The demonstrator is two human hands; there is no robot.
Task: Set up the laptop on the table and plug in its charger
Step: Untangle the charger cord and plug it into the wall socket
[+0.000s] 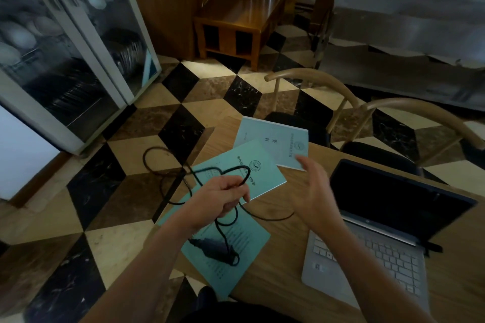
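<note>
The left hand (224,198) has its grip curled round the charger cable (168,155); the right hand (312,186) hangs open beside it. Loops trailing beyond the grip, off the tabletop (278,265), could snag; the open laptop (380,233) sits to the grip's right.

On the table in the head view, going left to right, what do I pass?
Charger cable loops → left hand gripping the cable → right hand, open → open laptop.
</note>
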